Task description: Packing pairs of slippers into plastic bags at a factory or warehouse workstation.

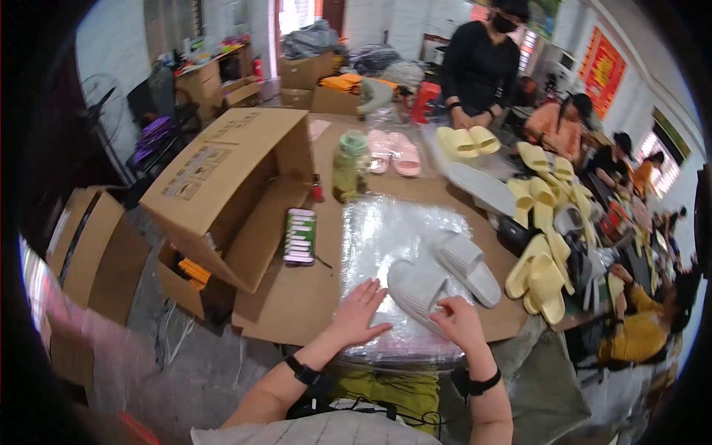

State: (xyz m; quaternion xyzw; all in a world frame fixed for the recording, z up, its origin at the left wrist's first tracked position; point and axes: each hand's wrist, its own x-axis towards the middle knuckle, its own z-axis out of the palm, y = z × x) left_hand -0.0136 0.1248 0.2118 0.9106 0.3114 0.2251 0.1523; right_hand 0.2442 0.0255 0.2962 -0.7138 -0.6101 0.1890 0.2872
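Observation:
A pair of light grey slippers lies on a stack of clear plastic bags [369,230] in front of me. The left slipper [409,284] is nearer to me, and the right slipper [475,268] lies just beyond it, toes pointing away to the left. My left hand [360,311] rests flat on the bags with its fingers spread, beside the near slipper. My right hand [457,320] is at that slipper's right edge, its thumb and fingers pinched together. Whatever is in the pinch is too small to tell.
An open cardboard box [230,163] stands at the left, near a phone [300,236] and a green-lidded jar [348,167]. Pink slippers [393,152] lie farther back. Yellow slippers [545,285] pile up at the right. A co-worker [482,63] stands across the table; others sit at right.

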